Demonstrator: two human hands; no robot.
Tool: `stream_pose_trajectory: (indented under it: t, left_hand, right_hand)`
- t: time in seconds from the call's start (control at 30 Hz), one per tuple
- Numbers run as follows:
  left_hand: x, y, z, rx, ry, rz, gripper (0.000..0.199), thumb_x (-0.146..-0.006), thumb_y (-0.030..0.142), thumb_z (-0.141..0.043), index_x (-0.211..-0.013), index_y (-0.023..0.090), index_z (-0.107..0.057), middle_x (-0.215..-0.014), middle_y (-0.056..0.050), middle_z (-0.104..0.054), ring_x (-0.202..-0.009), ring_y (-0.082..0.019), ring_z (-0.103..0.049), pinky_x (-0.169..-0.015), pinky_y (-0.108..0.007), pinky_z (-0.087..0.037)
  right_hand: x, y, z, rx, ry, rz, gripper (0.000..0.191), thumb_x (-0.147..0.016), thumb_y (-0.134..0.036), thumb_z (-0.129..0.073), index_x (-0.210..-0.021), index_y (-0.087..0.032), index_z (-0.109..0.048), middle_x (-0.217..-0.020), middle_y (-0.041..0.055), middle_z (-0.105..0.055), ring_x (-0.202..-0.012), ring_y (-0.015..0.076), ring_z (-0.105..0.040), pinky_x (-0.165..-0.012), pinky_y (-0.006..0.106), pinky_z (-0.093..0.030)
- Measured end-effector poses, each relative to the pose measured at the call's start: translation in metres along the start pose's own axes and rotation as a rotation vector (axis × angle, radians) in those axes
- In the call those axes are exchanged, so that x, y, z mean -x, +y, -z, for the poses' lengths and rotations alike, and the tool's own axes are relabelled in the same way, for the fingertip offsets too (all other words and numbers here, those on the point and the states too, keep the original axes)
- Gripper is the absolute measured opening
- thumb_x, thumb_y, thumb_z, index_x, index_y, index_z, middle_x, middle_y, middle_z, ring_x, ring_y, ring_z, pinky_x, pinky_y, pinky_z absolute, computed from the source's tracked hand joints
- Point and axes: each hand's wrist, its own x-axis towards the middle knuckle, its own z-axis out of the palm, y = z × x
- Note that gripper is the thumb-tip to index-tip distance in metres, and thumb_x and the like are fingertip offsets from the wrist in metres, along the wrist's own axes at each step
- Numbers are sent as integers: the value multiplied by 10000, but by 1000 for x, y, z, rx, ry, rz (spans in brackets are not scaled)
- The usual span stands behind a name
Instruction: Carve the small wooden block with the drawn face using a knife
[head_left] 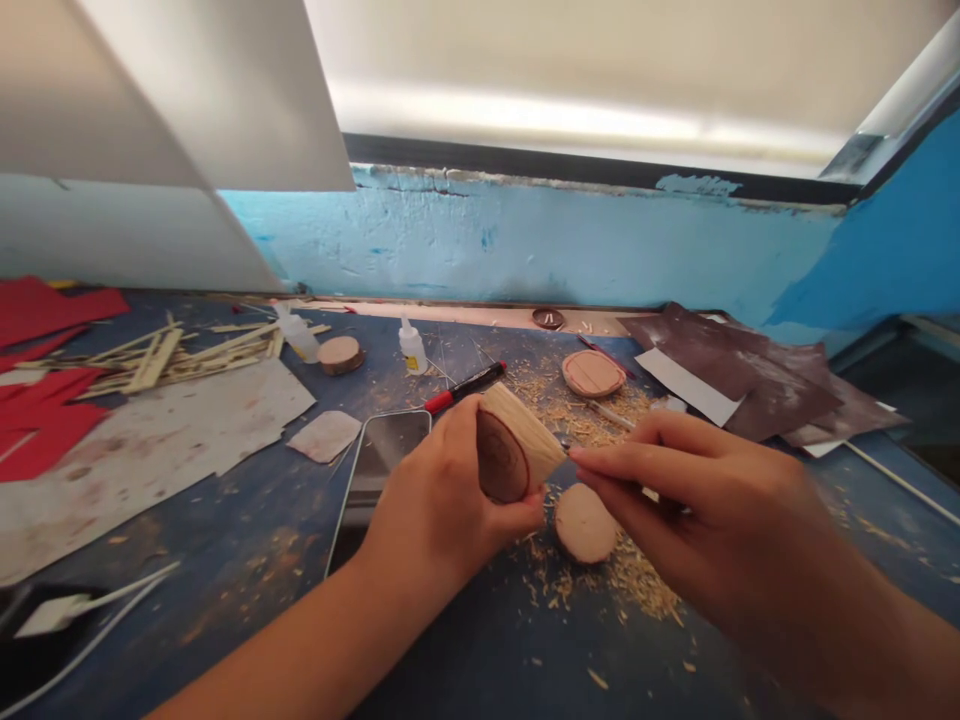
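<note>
My left hand [450,490] is wrapped around a wooden piece [529,430], held tilted above the table. Its side is pale wood, and a round reddish-brown face with faint marks is turned toward my left palm. My right hand [697,500] pinches a small slim tool with a dark metal tip [566,447]. That tip is at the right edge of the wooden piece; most of the tool is hidden by my fingers. Below, a round wood slice [586,523] lies among wood shavings [637,575].
Behind my hands are a red-and-black marker [465,387], a phone [375,470], two small glue bottles [412,347] and another disc [592,373]. Brown sandpaper sheets [735,370] lie right. Thin wood sticks [157,360], stained paper [165,450] and red pieces [45,420] are left.
</note>
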Motion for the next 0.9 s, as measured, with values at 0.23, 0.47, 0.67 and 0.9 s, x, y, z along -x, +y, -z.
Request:
stream_pose_trajectory:
  t: [0.23,0.47,0.67,0.9]
  left_hand:
    - [0,2,0,-27,-3,4,624,-742,448,-797,-1229,146,-549,-1137,-179,-736,-1089,-390,-749,-913,-517,-625]
    - [3,7,-3,-64,69,-118,670,-711,382,-849,-1244,109,-549,-1097,-173,-741,-1059,-358,-757,-913,-468,-635]
    - [5,13,-6,-134,177,-286,686,-695,220,-795,-1295,105,-484,-1110,-173,-741,-1006,-329,-768,-887,-440,-650]
    - [10,19,-6,-177,194,-434,545,-775,252,-788,-1214,168,-477,-1073,-144,-741,-960,-329,-768,-844,-451,-657]
  right_hand:
    - [6,-2,-4,38,-63,-7,217,-975,-161,-616,-1024,-221,-818,-823,24,-694,-602,116,-642,-566,253,-493]
    - [13,-5,-11,135,-38,-15,231,-997,-191,-588,-1033,-210,-815,-767,29,-658,-566,133,-600,-509,268,-439]
    - [6,-7,-20,45,40,27,207,-978,-116,-619,-1030,-171,-812,-776,34,-653,-624,140,-617,-560,274,-474]
    - [-4,-10,-22,-49,122,46,163,-978,-110,-646,-981,-175,-796,-853,38,-676,-720,126,-651,-651,240,-535]
